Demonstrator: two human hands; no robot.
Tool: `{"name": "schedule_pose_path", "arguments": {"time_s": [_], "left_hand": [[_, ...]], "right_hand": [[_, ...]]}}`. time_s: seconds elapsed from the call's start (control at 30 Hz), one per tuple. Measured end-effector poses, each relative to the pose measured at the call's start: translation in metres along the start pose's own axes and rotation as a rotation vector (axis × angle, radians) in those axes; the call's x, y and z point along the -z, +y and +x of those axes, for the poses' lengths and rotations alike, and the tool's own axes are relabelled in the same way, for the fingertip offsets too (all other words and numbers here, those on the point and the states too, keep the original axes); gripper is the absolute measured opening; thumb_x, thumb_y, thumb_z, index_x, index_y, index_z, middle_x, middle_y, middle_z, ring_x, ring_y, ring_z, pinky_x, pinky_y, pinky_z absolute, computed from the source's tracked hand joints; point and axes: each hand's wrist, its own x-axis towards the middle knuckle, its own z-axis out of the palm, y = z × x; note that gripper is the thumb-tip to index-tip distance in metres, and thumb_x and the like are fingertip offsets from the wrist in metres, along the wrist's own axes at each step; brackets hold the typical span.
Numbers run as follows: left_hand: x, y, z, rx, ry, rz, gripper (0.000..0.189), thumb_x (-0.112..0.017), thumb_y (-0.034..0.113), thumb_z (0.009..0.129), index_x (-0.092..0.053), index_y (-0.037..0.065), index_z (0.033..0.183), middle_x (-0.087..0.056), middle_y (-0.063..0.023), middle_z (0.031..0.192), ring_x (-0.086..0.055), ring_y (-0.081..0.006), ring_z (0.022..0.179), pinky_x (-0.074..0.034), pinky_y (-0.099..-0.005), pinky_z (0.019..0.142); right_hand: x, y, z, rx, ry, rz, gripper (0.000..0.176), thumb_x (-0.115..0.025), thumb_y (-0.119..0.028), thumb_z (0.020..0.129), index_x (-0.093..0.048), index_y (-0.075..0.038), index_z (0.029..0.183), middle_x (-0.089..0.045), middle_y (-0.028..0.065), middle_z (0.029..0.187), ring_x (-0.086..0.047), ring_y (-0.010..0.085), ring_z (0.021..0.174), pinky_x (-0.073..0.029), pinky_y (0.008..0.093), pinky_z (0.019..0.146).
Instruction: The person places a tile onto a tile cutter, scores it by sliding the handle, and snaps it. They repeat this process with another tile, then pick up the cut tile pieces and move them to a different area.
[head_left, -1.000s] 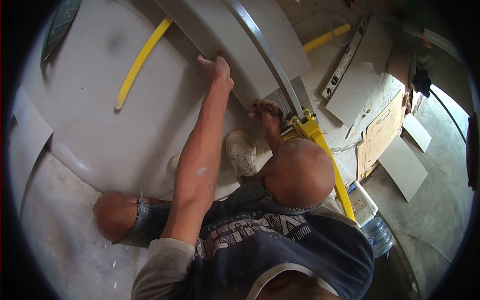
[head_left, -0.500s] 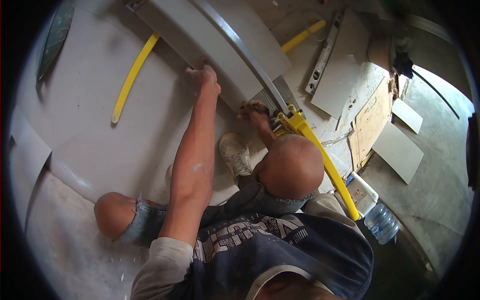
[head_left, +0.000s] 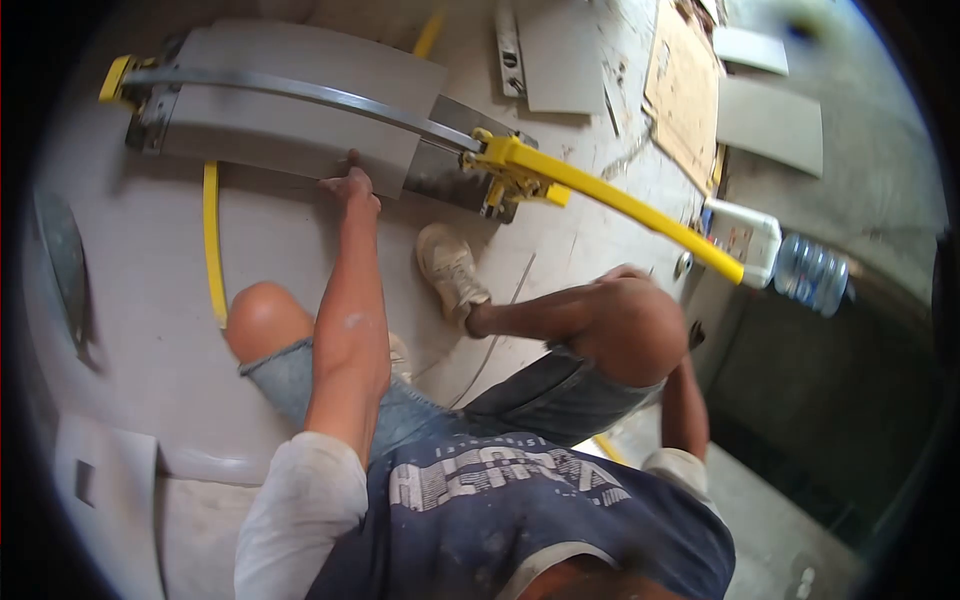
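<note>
A manual tile cutter lies on the floor with a steel rail and a long yellow handle. A large grey tile lies on its bed under the rail. My left hand presses flat on the near edge of that tile, arm stretched out. My right forearm runs up behind my raised right knee, which hides the hand. The yellow handle sticks out to the right with no hand on it.
A yellow strip lies on the floor left of my left knee. My shoe sits below the cutter head. A white container and water bottle stand right. Spare tiles, a board and a level lie behind.
The view has swung, so the cutter now lies across the top. My right hand has left the cutter head and dropped behind my knee. My left hand stays on the tile.
</note>
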Motion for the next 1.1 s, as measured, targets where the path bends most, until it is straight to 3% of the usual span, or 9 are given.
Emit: {"name": "schedule_pose_path", "arguments": {"time_s": [0.13,0.27,0.37,0.53,0.7,0.77,0.83,1.0,1.1], "left_hand": [[-0.006,-0.025,0.051,0.071,-0.109,-0.076,0.082,-0.067,0.008,0.089,-0.013,0.009,0.15,-0.047,-0.0138,0.143,-0.055,-0.027,0.12,-0.043,-0.0455,0.108],[-0.016,0.003,0.016,0.082,0.003,-0.053,0.098,-0.072,0.017,0.088,0.0,0.018,0.155,-0.048,-0.0117,0.144,-0.056,-0.0264,0.12,-0.045,-0.048,0.106],[-0.008,0.008,-0.006,0.109,0.065,0.02,0.102,-0.073,0.022,0.087,0.003,0.021,0.156,-0.043,-0.012,0.148,-0.056,-0.0284,0.121,-0.048,-0.0488,0.103],[-0.007,0.016,0.003,0.159,0.172,0.169,0.1,-0.074,0.029,0.086,-0.004,0.021,0.156,-0.038,-0.0133,0.15,-0.054,-0.0332,0.124,-0.049,-0.0537,0.099],[0.012,-0.03,-0.088,-0.526,0.536,0.615,0.069,-0.071,0.03,0.086,-0.038,0.014,0.144,-0.045,-0.0161,0.137,-0.055,-0.0348,0.115,-0.046,-0.0557,0.091],[0.014,-0.082,-0.079,-0.976,-0.019,0.608,0.043,-0.065,0.029,0.09,-0.055,0.008,0.126,-0.051,-0.0168,0.128,-0.052,-0.0355,0.112,-0.045,-0.0523,0.09],[-0.009,-0.129,-0.113,-1.167,-0.169,0.765,0.035,-0.061,0.029,0.093,-0.06,0.006,0.119,-0.056,-0.0164,0.121,-0.051,-0.0357,0.114,-0.042,-0.0496,0.096],[-0.053,-0.171,-0.151,-1.482,0.022,1.067,0.032,-0.058,0.023,0.094,-0.062,0.011,0.124,-0.057,-0.0146,0.122,-0.051,-0.0364,0.118,-0.042,-0.0466,0.099],[-0.06,-0.211,-0.154,-1.253,-0.022,1.006,0.036,-0.052,0.024,0.096,-0.061,0.013,0.129,-0.059,-0.0145,0.126,-0.052,-0.0402,0.12,-0.043,-0.0478,0.099]], "right_hand": [[0.063,-0.058,-0.056,-0.126,0.288,-0.258,0.02,-0.07,-0.019,0.093,-0.065,-0.002,0.102,-0.071,0.0081,0.092,-0.065,0.012,0.067,-0.054,0.0264,0.059],[0.092,-0.078,-0.046,0.295,0.408,-1.192,0.051,-0.08,-0.015,0.079,-0.058,-0.008,0.125,-0.066,0.011,0.11,-0.062,0.028,0.1,-0.051,0.039,0.087],[0.091,-0.075,-0.037,0.128,0.357,-1.366,0.067,-0.083,-0.015,0.071,-0.055,-0.019,0.132,-0.056,0.0078,0.122,-0.051,0.0303,0.114,-0.041,0.0428,0.1],[0.132,-0.039,-0.034,0.317,0.502,-1.544,0.068,-0.08,-0.021,0.077,-0.051,-0.019,0.139,-0.056,0.0094,0.122,-0.053,0.0292,0.115,-0.043,0.0413,0.098],[0.171,-0.057,-0.027,0.119,0.273,-1.342,0.056,-0.075,-0.028,0.085,-0.054,-0.021,0.137,-0.068,0.0099,0.109,-0.065,0.0282,0.102,-0.05,0.0389,0.09],[0.189,-0.053,-0.019,0.209,0.162,-1.347,0.056,-0.075,-0.029,0.086,-0.054,-0.023,0.138,-0.07,0.013,0.109,-0.069,0.0322,0.097,-0.054,0.0402,0.083],[0.196,-0.059,-0.011,0.139,0.038,-1.27,0.061,-0.077,-0.031,0.083,-0.053,-0.023,0.139,-0.071,0.0162,0.1,-0.069,0.035,0.092,-0.055,0.043,0.08],[0.219,-0.061,0.012,0.218,-0.29,-1.187,0.08,-0.079,-0.02,0.08,-0.038,-0.014,0.148,-0.069,0.02,0.089,-0.069,0.0399,0.081,-0.053,0.0451,0.073],[0.226,-0.071,0.015,0.074,-0.433,-1.058,0.081,-0.078,-0.019,0.082,-0.034,-0.01,0.15,-0.068,0.0204,0.091,-0.069,0.0358,0.087,-0.052,0.0437,0.079]]}}
